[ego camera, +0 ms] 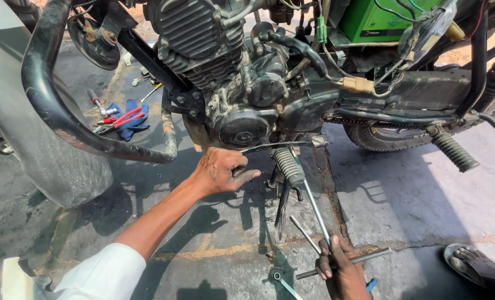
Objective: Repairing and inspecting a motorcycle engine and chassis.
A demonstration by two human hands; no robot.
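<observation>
A motorcycle engine [242, 83] fills the upper middle of the head view. My left hand [224, 169] reaches under it, fingers curled near a thin metal lever [275, 146] beside the ribbed footpeg [288, 165]. My right hand [342, 266] at the bottom grips a long T-handle socket wrench [317, 214] whose shaft runs up toward the footpeg area; its cross bar [364, 258] sticks out to the right.
A curved black crash guard [53, 105] sweeps across the left. Red-handled pliers on a blue cloth [126, 119] lie on the oily floor. A spanner [285, 284] lies by my right hand. A sandalled foot [478, 266] is at the lower right. Rear footpeg [453, 150] juts out.
</observation>
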